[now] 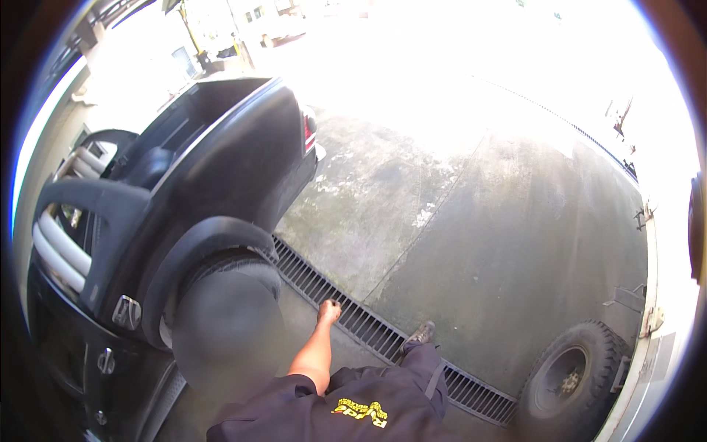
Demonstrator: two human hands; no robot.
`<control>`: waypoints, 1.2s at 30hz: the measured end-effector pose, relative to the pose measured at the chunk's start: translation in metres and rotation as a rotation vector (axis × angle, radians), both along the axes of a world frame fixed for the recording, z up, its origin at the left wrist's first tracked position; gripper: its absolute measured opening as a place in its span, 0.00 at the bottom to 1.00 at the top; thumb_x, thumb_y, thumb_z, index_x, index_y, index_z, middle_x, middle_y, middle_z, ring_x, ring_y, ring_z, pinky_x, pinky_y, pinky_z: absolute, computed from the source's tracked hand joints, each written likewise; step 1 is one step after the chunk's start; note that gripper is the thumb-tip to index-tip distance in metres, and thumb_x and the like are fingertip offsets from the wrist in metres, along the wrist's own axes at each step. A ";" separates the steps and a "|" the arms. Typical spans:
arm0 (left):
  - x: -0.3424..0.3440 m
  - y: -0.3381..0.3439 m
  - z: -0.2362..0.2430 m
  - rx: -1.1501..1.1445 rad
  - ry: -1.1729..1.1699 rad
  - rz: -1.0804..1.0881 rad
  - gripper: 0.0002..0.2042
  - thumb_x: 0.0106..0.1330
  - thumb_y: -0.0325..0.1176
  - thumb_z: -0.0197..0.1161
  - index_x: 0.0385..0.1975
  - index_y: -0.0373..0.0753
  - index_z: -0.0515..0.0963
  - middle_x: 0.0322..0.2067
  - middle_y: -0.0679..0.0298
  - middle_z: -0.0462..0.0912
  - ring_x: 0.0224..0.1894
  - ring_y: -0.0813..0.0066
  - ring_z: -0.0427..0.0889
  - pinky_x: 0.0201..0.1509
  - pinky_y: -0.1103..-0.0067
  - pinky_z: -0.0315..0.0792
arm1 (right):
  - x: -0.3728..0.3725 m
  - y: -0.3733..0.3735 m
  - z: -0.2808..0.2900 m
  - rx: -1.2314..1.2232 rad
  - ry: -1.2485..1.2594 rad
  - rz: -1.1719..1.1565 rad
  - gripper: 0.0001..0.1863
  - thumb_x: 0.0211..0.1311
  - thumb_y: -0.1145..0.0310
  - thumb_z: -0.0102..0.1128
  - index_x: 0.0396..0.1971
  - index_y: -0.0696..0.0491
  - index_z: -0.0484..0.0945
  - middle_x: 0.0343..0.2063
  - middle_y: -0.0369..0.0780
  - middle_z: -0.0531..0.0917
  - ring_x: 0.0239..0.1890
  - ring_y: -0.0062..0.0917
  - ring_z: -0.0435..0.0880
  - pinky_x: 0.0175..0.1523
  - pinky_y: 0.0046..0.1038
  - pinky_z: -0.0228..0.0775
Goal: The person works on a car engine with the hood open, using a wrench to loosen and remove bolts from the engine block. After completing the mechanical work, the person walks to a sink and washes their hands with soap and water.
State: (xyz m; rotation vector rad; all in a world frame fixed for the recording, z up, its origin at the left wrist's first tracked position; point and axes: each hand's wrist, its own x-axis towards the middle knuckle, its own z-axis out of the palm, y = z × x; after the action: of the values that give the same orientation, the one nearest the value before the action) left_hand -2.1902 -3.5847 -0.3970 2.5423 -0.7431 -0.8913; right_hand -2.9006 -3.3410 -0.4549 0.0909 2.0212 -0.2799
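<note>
My left hand [330,311] hangs in front of my dark printed shirt [324,412], its bare forearm coming out of the short sleeve. The fingers are curled closed. A small dark spot shows at the fingertips, too small to make out as an object or shadow. Beneath the hand runs a metal drain grate [353,318] set in the floor, and the hand appears apart from it. One of my shoes [420,334] is at the grate, farther right. My right hand is not in view.
A black pickup truck [221,169] with an open bed stands at left, its rear wheel mostly hidden by a round blur. At lower right is a large treaded tyre [565,374] beside a pale vehicle side [663,353]. The stained concrete floor [501,243] stretches ahead into glare.
</note>
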 end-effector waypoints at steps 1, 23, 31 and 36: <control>0.004 0.005 0.002 0.060 0.015 0.093 0.16 0.70 0.43 0.62 0.45 0.38 0.87 0.44 0.48 0.90 0.48 0.53 0.90 0.55 0.63 0.81 | -0.001 -0.034 -0.006 -0.009 -0.018 0.010 0.08 0.72 0.69 0.55 0.40 0.60 0.77 0.20 0.45 0.79 0.19 0.34 0.80 0.21 0.37 0.71; -0.239 -0.927 0.021 0.008 0.472 0.191 0.12 0.72 0.27 0.51 0.45 0.28 0.81 0.32 0.52 0.87 0.30 0.62 0.88 0.30 0.70 0.77 | -0.260 -0.997 0.043 -0.270 0.535 0.547 0.14 0.68 0.65 0.67 0.46 0.58 0.88 0.31 0.45 0.90 0.31 0.30 0.91 0.38 0.34 0.84; -0.303 -1.396 0.043 -0.112 0.123 -0.308 0.15 0.74 0.37 0.63 0.50 0.32 0.85 0.42 0.52 0.90 0.39 0.61 0.91 0.44 0.69 0.83 | -0.226 -1.056 0.003 -0.274 0.483 0.231 0.15 0.80 0.62 0.50 0.46 0.59 0.79 0.34 0.49 0.86 0.32 0.34 0.87 0.34 0.40 0.79; -0.350 -1.547 0.064 -0.003 0.079 -0.295 0.16 0.75 0.38 0.62 0.49 0.32 0.86 0.42 0.51 0.90 0.40 0.61 0.91 0.45 0.67 0.83 | -0.261 -1.254 0.042 -0.382 0.094 -0.102 0.19 0.81 0.58 0.48 0.48 0.60 0.80 0.38 0.50 0.86 0.35 0.34 0.87 0.38 0.43 0.80</control>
State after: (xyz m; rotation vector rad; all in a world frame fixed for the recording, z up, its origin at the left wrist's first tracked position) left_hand -2.5404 -5.1318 -0.3329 2.4161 -1.1128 -1.0735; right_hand -3.1611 -4.5952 -0.4134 -0.0599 2.0232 -0.7410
